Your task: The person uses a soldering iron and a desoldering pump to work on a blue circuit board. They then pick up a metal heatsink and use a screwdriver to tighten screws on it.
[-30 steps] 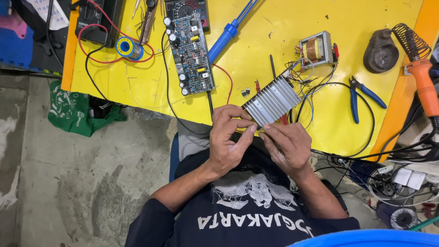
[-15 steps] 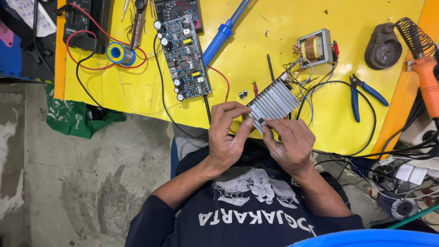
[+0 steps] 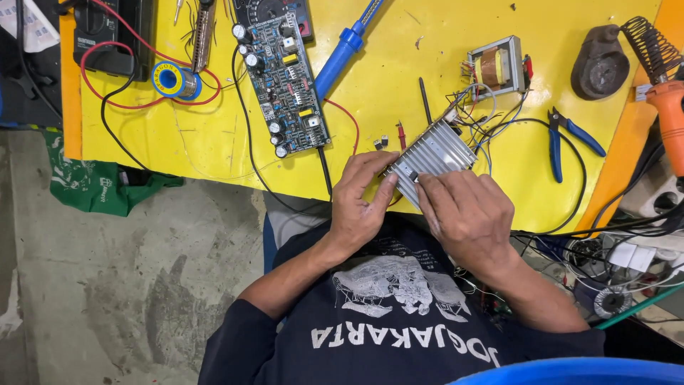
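Heatsink (image 3: 433,158) slants toward far right, both hands gripping near end.

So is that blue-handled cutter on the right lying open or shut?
Open. The blue-handled cutter lies flat on the yellow table, untouched by either hand, its two handles splayed apart in a V.

Heat sink (image 3: 432,158) held at near table (image 3: 214,142) edge between left hand (image 3: 361,203) and right hand (image 3: 467,214); circuit board (image 3: 283,80) laid to left, cutters (image 3: 568,139) to right, transformer (image 3: 495,68) behind
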